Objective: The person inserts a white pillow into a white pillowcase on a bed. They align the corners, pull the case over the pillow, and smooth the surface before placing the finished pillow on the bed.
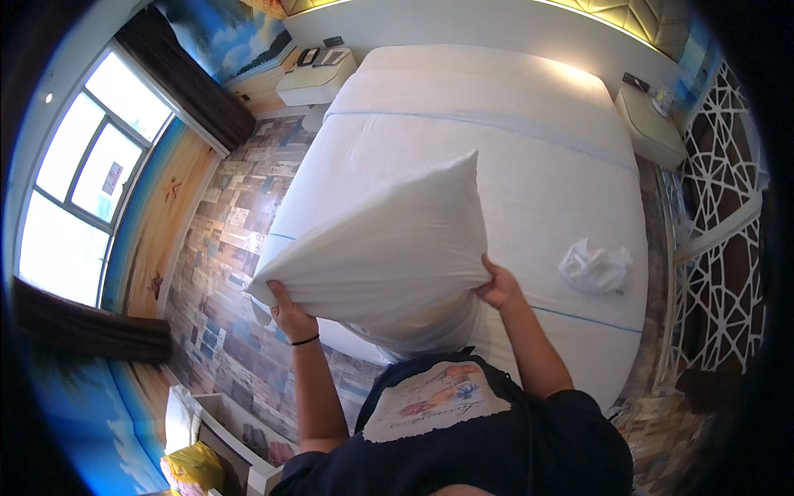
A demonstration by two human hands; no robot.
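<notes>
A white pillow (389, 244) in a smooth white case is held up in front of me, over the near part of the bed. One of its corners points up and away from me. My left hand (289, 314) grips the pillow's left side, thumb on top and fingers underneath. On the opposite side my right hand (498, 285) pinches the edge of the case. The pillow's lower part hangs down close to my body. Beneath and beyond it spreads the bed (546, 190), covered in white sheeting with thin blue lines.
A crumpled white cloth (595, 266) lies on the bed's right side. Bedside tables stand at the far left (318, 78) and far right (649, 124). A white lattice screen (718, 223) borders the right. Low at left is an open shelf (240, 422) with slippers and a yellow bag (194, 467).
</notes>
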